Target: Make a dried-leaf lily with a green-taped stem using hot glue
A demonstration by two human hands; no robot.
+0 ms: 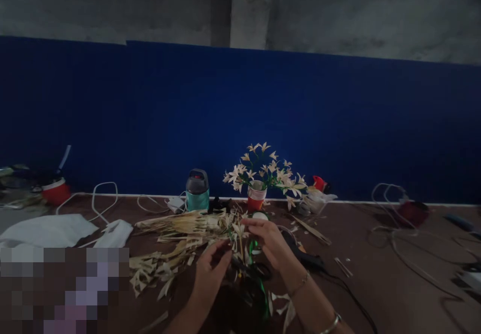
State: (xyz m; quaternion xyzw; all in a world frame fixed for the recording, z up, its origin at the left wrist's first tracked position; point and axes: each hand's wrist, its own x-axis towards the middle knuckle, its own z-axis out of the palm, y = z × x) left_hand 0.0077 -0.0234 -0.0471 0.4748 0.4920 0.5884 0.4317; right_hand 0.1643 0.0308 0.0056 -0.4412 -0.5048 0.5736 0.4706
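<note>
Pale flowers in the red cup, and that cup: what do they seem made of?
Pale flowers: probably dried husk or paper, matte; petals look thin and pointed.
Red cup: perhaps paper or plastic; pale rings near the top suggest stacked disposables; dim light leaves finish unclear.

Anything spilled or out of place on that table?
No spill is evident, but loose pale scraps near the bottom of the view look untidy, strewn apart from the larger pale pile; the flower cup stands upright.
</note>
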